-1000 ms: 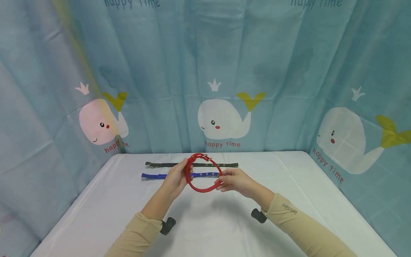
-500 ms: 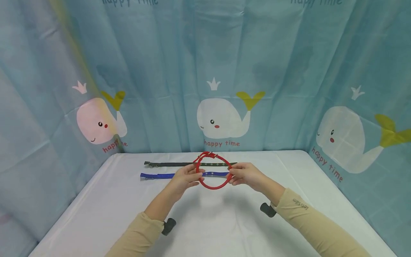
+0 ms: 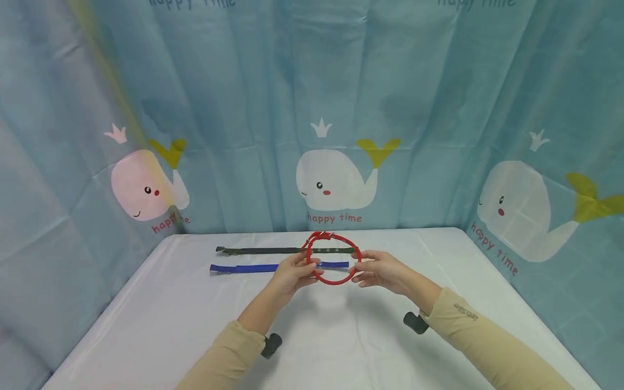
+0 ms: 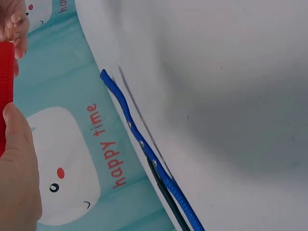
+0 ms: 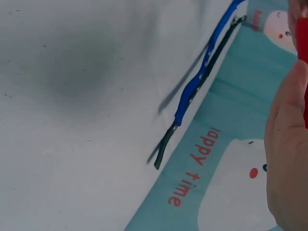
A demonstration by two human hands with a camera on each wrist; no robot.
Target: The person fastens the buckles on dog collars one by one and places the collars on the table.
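A red collar, its buckle fastened at the top, forms a round loop held up above the table. My left hand pinches its left side between thumb and fingers. On the opposite side, my right hand holds the loop with thumb and fingertips. In the left wrist view, a wide red band shows by the left thumb; the right wrist view has the right thumb against the red collar. Behind the hands lie a blue collar and a dark green collar, both stretched out straight and partly hidden.
The table wears a white cover. A teal curtain printed with whales stands around its back and sides. Dark camera mounts hang below both wrists.
Both hands have shifted right with the red loop. The left fingers have changed their grip on its side. The blue and dark green collars lie as before.
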